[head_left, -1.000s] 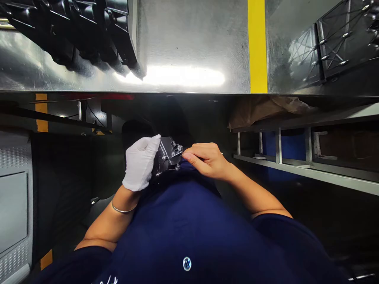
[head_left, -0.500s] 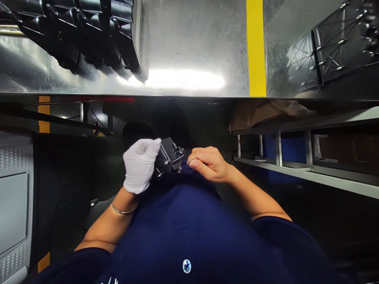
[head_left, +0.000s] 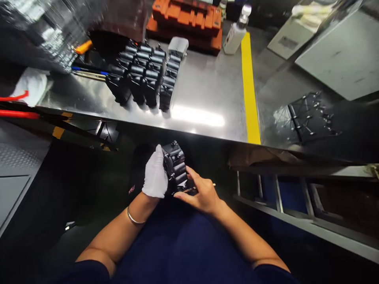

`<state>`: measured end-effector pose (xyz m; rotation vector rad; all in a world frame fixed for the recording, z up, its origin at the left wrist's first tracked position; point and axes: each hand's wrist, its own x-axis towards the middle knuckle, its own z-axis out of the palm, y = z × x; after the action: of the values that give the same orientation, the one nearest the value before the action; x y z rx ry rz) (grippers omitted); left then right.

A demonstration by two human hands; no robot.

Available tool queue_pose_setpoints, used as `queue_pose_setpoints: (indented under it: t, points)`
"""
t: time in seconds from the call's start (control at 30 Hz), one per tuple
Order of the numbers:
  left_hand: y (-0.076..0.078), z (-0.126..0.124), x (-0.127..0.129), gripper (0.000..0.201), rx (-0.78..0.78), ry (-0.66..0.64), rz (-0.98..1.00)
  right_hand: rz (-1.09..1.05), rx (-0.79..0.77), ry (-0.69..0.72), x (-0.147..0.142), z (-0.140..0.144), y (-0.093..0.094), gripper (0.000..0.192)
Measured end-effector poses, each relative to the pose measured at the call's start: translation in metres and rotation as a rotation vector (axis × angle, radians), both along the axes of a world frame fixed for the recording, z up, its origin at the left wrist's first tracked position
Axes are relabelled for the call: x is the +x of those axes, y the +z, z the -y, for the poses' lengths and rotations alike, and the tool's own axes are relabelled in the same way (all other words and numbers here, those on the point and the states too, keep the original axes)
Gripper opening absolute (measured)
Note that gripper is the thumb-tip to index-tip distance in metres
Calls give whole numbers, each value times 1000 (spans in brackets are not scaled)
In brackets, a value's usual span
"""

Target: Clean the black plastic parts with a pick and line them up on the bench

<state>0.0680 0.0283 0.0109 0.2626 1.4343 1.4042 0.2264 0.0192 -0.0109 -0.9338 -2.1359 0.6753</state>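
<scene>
My left hand [head_left: 156, 173], in a white glove, grips a black moulded plastic part [head_left: 178, 167] with rounded ribs along one side. The part is held in front of my body, below the bench edge. My bare right hand [head_left: 203, 191] is at the part's lower right, its fingertips at or very near the ribs. A thin stick-like tool [head_left: 192, 189] lies across the right hand under the fingers, its pale end poking out beyond the knuckles. The tool's other end is hard to make out against the part.
Rows of similar black parts [head_left: 151, 75] stand on the metal bench [head_left: 204, 90]. Behind are an orange fixture [head_left: 186, 19] and a white bottle [head_left: 234, 37]. A yellow stripe [head_left: 251, 90] crosses the bench; more black parts [head_left: 308, 116] lie right. A metal rack [head_left: 296, 217] stands lower right.
My view has tilted up, showing more of the bench. The black part has been turned so its ribbed side shows, and my right hand has come in against or close to it, fingers more extended.
</scene>
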Motion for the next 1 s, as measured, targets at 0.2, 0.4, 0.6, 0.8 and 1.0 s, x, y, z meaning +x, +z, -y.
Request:
queue_pose_setpoints:
  t: [0.2,0.4,0.6,0.8,1.0]
  points:
    - [10,-4,-10,36,166,-51,200,-17,-252,-319,3,-85,39,50]
    - [-9,14,-23,44,57,-130,245,343,-229,-521,-44,-208,83,36]
    - [-11,19,-29,45,36,-192,181,219,-164,-438,-89,-259,79,25]
    - [-15,12,-34,45,-45,-193,134,19,-23,-683,1,-242,58,35]
    - [-5,-4,-23,39,-111,-333,109,54,14,-1011,150,-208,68,41]
